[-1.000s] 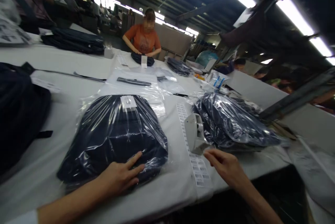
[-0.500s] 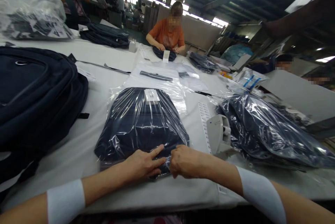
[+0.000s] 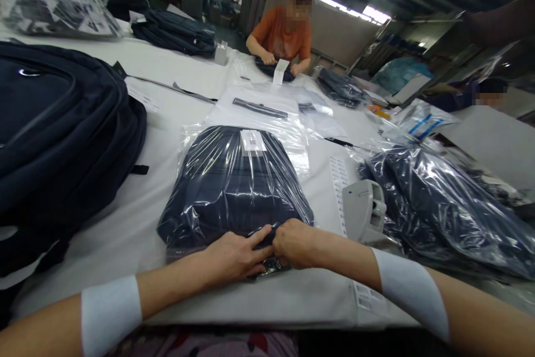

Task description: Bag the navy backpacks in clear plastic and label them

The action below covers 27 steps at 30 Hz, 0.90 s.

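In front of me a dark navy backpack [image 3: 221, 201] lies inside a clear plastic bag [image 3: 246, 181], with a white label [image 3: 252, 142] showing near its far end. My left hand [image 3: 239, 254] rests on the near edge of the bagged backpack, fingers extended and spread apart. Beside it, my right hand [image 3: 295, 242] is closed at the near right edge, its fingers curled on the plastic bag. What lies under the curled fingers is partly hidden.
Unbagged navy backpacks [image 3: 67, 134] fill the left side. A sticker sheet [image 3: 337, 190] and white dispenser [image 3: 361, 209] stand to the right, beside more bagged backpacks [image 3: 443, 201]. Flat plastic bags [image 3: 254, 98] lie beyond. A co-worker in orange [image 3: 282, 31] handles a dark item across the table.
My right hand has shifted slightly up along the bag's near edge, while my left fingers stay spread on it. The whole view has swung a little down and left.
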Available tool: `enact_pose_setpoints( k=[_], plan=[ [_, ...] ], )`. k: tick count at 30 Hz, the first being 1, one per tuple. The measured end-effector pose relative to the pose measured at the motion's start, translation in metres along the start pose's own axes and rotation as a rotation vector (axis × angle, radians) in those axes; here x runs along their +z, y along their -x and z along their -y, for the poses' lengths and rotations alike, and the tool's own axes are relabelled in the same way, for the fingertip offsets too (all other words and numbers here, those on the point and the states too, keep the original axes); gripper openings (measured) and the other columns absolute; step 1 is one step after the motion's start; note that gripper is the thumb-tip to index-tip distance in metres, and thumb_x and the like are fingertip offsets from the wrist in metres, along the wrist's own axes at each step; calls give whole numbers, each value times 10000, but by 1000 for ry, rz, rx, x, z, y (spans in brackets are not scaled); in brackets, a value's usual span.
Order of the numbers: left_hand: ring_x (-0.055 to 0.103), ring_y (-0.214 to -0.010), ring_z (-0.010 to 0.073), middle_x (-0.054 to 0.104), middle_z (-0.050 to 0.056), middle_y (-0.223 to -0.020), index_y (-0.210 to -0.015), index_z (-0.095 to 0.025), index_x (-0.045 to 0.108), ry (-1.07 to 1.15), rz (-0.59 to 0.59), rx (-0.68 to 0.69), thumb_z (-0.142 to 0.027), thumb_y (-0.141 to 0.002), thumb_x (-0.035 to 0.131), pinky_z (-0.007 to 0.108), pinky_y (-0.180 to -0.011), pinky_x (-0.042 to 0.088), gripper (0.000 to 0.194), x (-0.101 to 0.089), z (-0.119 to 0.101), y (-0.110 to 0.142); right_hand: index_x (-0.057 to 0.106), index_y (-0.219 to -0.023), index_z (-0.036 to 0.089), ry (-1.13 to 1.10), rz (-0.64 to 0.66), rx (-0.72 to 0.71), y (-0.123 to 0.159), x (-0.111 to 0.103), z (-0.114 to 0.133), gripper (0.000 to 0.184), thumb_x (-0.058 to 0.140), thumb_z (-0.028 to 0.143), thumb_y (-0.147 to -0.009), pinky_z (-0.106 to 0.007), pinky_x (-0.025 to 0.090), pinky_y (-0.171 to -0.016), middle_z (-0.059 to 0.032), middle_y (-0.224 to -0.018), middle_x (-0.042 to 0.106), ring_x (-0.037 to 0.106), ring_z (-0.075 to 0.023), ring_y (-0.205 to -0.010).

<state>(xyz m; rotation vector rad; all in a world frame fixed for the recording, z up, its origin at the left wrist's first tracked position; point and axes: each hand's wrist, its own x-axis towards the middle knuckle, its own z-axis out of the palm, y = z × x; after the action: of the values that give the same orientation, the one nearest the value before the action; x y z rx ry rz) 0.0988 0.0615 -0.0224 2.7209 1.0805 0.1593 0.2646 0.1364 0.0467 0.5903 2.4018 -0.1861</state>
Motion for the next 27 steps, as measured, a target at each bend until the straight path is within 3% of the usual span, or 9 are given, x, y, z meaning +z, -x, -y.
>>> enact_pose_setpoints(
  k=[2, 8, 13, 15, 17, 19, 21, 23, 27],
  plan=[
    [687, -657, 181, 336, 179, -1477, -1408, -288, 319, -2, -5, 3, -379, -917, 446, 289, -522, 552, 515, -1, 0, 0, 713, -809, 173, 49, 48, -41, -2, -6, 0, 100, 673, 225, -734, -252, 444, -636, -72, -746, 715, 671, -189, -725],
    [687, -654, 176, 327, 158, -1485, -1349, -285, 409, 23, -7, 7, -372, -921, 444, 294, -497, 558, 438, -6, 0, -1, 706, -804, 164, 68, 26, -14, -7, -9, -8, 171, 737, 308, -716, -257, 432, -602, -80, -720, 704, 676, -223, -724],
    [691, -665, 207, 330, 152, -1487, -1345, -293, 409, 9, 4, -5, -375, -914, 453, 324, -483, 565, 441, -8, 0, -4, 664, -829, 187, -215, -142, 87, -9, 7, -46, 431, 860, 427, -529, -232, 366, -529, -1, -627, 646, 630, -195, -636],
    [697, -706, 224, 331, 145, -1489, -1349, -295, 404, 13, 17, -10, -369, -908, 463, 332, -515, 573, 451, -6, -2, -5, 627, -746, 202, -462, -284, 173, -2, 15, -53, 366, 846, 420, -552, -220, 347, -507, 47, -549, 579, 574, -153, -562],
    [699, -722, 220, 315, 143, -1499, -1344, -306, 410, 23, 36, -25, -348, -905, 473, 330, -550, 576, 445, -2, -4, -6, 588, -719, 203, -777, -561, 338, 10, 21, -44, 277, 741, 433, -705, -216, 367, -516, 57, -532, 544, 532, -125, -534],
    [698, -689, 206, 288, 147, -1510, -1346, -325, 404, 39, 49, -33, -325, -910, 458, 343, -564, 577, 439, 3, -6, -6, 567, -799, 200, -1113, -930, 507, 19, 27, -17, 259, 547, 449, -870, -219, 408, -539, 39, -586, 562, 519, -114, -542],
    [697, -673, 207, 281, 146, -1513, -1373, -351, 360, 79, 44, -22, -307, -916, 428, 360, -563, 577, 464, 9, -5, -6, 532, -916, 200, -1408, -1183, 520, 16, 36, 17, 305, 395, 471, -938, -219, 430, -516, 20, -662, 582, 500, -104, -524],
    [698, -698, 215, 348, 129, -1483, -1376, -366, 352, 150, 28, -11, -297, -917, 412, 351, -572, 575, 469, 14, -2, -7, 509, -1006, 202, -1487, -1269, 432, 5, 49, 44, 327, 346, 480, -950, -231, 461, -548, -9, -749, 614, 536, -114, -582],
    [690, -684, 226, 472, 105, -1400, -1229, -363, 542, 284, -23, -72, -324, -874, 494, 333, -594, 558, 361, 16, -3, -10, 571, -912, 202, -1238, -1296, 348, -19, 73, 61, 369, 392, 525, -910, -254, 482, -639, -29, -770, 618, 585, -148, -696]
  ],
)
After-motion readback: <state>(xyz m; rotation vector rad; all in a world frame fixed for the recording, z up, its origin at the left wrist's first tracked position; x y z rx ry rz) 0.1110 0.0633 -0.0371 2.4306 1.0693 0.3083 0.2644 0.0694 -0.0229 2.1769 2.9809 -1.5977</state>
